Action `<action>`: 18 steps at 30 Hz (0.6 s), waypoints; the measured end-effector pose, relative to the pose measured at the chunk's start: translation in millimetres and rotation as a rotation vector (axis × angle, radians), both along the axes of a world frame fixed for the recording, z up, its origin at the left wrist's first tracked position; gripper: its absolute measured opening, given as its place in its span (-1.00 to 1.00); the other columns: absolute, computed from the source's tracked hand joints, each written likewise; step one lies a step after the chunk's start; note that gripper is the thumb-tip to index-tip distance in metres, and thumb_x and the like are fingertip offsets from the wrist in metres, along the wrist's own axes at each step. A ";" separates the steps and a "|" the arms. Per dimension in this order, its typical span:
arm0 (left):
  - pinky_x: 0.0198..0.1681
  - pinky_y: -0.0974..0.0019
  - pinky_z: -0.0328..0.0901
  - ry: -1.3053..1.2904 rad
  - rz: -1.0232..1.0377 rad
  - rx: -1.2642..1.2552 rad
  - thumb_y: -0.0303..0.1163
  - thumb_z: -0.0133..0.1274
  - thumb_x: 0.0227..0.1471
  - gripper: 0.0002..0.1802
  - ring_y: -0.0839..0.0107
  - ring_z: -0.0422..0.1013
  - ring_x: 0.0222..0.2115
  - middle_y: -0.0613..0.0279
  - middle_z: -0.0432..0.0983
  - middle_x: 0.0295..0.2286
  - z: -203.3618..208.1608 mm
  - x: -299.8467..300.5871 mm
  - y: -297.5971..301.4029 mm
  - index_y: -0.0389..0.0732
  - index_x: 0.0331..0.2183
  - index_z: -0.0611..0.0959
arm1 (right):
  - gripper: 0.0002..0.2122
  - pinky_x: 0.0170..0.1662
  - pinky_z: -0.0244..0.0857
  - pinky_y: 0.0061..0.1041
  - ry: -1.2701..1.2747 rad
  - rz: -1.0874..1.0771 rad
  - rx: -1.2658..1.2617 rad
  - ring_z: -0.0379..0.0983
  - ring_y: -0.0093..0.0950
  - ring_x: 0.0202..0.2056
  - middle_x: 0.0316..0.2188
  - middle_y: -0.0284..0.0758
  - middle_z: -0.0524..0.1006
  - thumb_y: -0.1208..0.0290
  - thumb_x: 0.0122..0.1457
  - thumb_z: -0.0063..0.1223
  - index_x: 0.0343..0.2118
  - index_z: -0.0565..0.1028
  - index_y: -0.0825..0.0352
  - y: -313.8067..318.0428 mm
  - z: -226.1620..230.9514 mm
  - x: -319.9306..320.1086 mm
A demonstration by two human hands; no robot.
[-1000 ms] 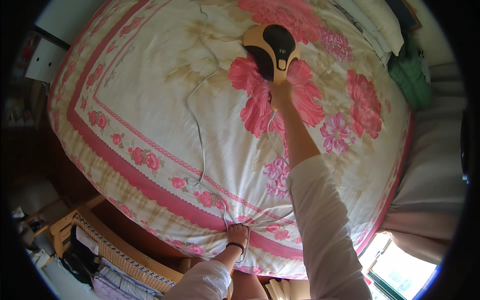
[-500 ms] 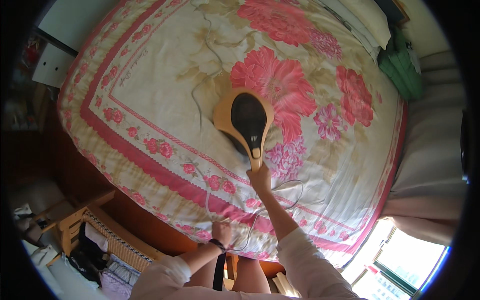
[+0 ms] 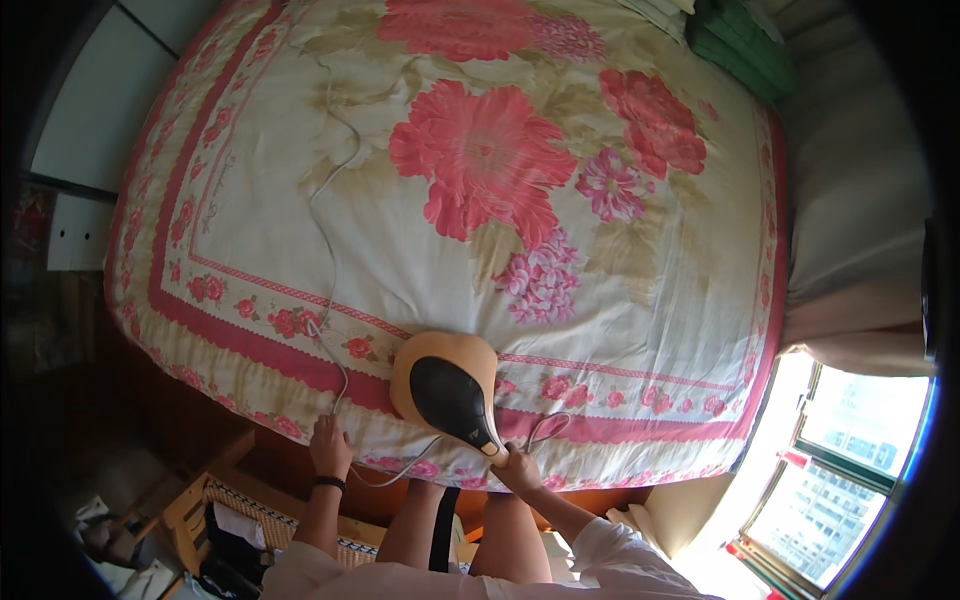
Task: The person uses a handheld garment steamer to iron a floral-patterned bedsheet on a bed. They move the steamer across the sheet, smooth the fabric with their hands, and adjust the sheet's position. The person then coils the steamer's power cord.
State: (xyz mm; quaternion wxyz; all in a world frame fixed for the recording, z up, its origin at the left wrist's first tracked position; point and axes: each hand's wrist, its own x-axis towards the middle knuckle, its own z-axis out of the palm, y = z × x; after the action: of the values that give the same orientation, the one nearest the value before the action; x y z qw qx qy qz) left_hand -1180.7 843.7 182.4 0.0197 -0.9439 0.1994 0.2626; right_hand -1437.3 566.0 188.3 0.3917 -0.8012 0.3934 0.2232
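A gold handheld mattress vacuum with a dark oval top rests on the flowered bedspread, close to the bed's near edge. Its narrow handle points toward me, and my right hand is wrapped round the end of it. To the left, at the bed's edge, my left hand is closed on the pale power cord. From there the cord runs up across the bed to the far left. A slack loop of it hangs between my left hand and the vacuum, and another curl lies right of the handle.
A folded green bundle lies at the far right corner. Grey curtains and a bright window are on the right. A wooden chair with woven trim, piled with clothes, stands near left. White cabinets border the left.
The vacuum has come back toward me and slightly left, from mid-bed to the near edge. My left hand has moved left, with the cord now drawn to it. My view has shifted.
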 end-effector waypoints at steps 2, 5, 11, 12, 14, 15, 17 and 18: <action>-0.03 0.00 0.30 -0.159 -0.039 -0.023 -0.43 0.22 -0.11 -0.47 -0.04 0.26 0.02 -0.14 0.20 0.05 8.7 11.5 -16.1 -0.21 -0.06 0.42 | -0.66 -0.40 0.41 -0.13 -0.085 0.076 -0.080 0.52 -0.06 -0.50 -0.58 -0.10 0.54 0.23 -0.13 0.27 -0.33 0.45 0.29 -9.4 -5.8 -30.9; -0.04 -0.12 0.26 -0.249 0.040 -0.130 -0.44 0.27 -0.15 -0.24 -0.18 0.06 0.15 -0.23 -0.03 0.17 1.1 24.1 -26.7 -0.10 0.11 0.32 | -0.72 -0.54 0.39 -0.20 -0.262 0.113 -0.316 0.51 -0.19 -0.60 -0.69 -0.21 0.50 0.22 -0.14 0.28 -0.45 0.43 0.21 -38.9 -15.1 -55.9; 0.10 -0.22 0.06 -0.076 0.281 -0.134 -0.40 0.33 -0.24 0.05 -0.26 -0.13 0.22 -0.35 -0.19 0.21 -60.3 16.9 -26.4 0.07 0.25 0.13 | -0.71 -0.55 0.34 -0.22 -0.245 -0.173 -0.506 0.48 -0.16 -0.62 -0.72 -0.21 0.47 0.21 -0.17 0.31 -0.49 0.41 0.21 -83.0 -11.8 -21.3; 0.16 -0.23 0.02 -0.048 0.318 -0.168 -0.51 0.25 -0.22 -0.04 -0.24 -0.12 0.23 -0.30 -0.12 0.21 -40.6 7.1 -48.5 0.00 0.22 0.19 | -0.70 -0.54 0.33 -0.20 -0.215 -0.269 -0.511 0.49 -0.14 -0.58 -0.68 -0.18 0.50 0.22 -0.17 0.31 -0.47 0.43 0.22 -91.5 -12.9 -15.7; 0.19 -0.22 -0.02 -0.168 0.071 -0.136 -0.54 0.20 -0.22 -0.10 -0.21 -0.10 0.22 -0.25 -0.07 0.20 -31.3 -22.7 -57.0 -0.06 0.19 0.24 | -0.71 -0.46 0.34 -0.16 -0.180 -0.446 -0.514 0.49 -0.05 -0.50 -0.59 -0.10 0.53 0.26 -0.18 0.29 -0.45 0.42 0.27 -113.4 -10.1 11.3; 0.21 -0.21 -0.03 -0.222 -0.054 -0.122 -0.56 0.18 -0.21 -0.14 -0.20 -0.09 0.22 -0.22 -0.05 0.20 -28.6 -39.7 -61.7 -0.09 0.18 0.26 | -0.72 -0.41 0.34 -0.13 -0.148 -0.512 -0.528 0.48 0.00 -0.46 -0.57 -0.06 0.53 0.27 -0.16 0.26 -0.44 0.43 0.28 -126.7 -17.3 21.9; 0.24 -0.21 -0.10 -0.069 -0.215 -0.341 -0.58 0.12 -0.19 -0.21 -0.13 -0.06 0.23 -0.15 0.00 0.20 -28.3 -85.2 -89.4 -0.13 0.15 0.32 | -0.74 -0.37 0.32 -0.10 -0.121 -0.651 -0.535 0.47 0.02 -0.42 -0.55 -0.02 0.53 0.27 -0.14 0.22 -0.45 0.44 0.32 -161.6 -10.5 46.9; 0.24 -0.21 -0.09 0.021 -0.271 -0.415 -0.55 0.11 -0.18 -0.21 -0.09 -0.04 0.23 -0.13 0.01 0.20 -25.0 -104.6 -107.2 -0.13 0.16 0.30 | -0.71 -0.32 0.29 -0.07 -0.120 -0.707 -0.526 0.45 0.05 -0.35 -0.48 -0.01 0.53 0.28 -0.15 0.22 -0.43 0.43 0.36 -180.7 -13.6 56.6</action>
State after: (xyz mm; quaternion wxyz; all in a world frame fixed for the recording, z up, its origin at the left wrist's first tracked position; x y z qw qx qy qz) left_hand -1285.3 736.5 157.4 -0.1417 -0.8895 0.3742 0.2207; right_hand -1380.7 385.3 174.7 0.2490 -0.7015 0.6631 -0.0787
